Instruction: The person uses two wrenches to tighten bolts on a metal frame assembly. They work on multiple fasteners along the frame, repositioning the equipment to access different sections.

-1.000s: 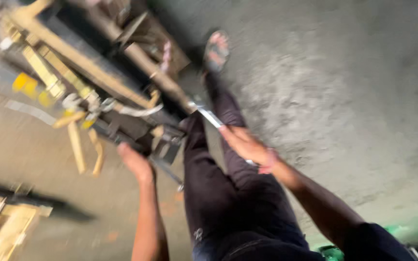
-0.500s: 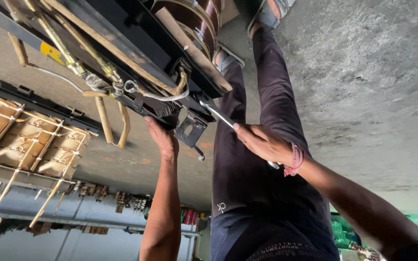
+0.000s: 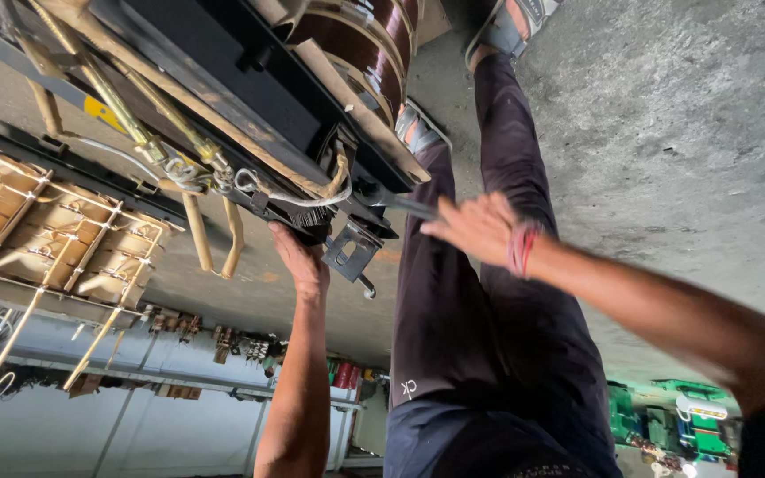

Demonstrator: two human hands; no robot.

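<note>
The view is turned upside down, looking along the person's dark trousers toward sandalled feet on the grey concrete floor (image 3: 666, 177). The left hand (image 3: 298, 257) presses against the underside edge of a large black steel transformer frame (image 3: 223, 80), its fingers curled around the frame's lower bar just beside a small grey metal bracket (image 3: 351, 252); its grip is closed on that bar. The right hand (image 3: 475, 228), with a red thread band at the wrist, holds a slim grey metal tool (image 3: 405, 205) whose far end reaches into the frame near the bracket; the fingers wrap the handle. Brown copper-wound coils (image 3: 374, 35) sit in the frame above. A second, tan paper-wrapped coil assembly (image 3: 55, 239) stands well apart at the left.
</note>
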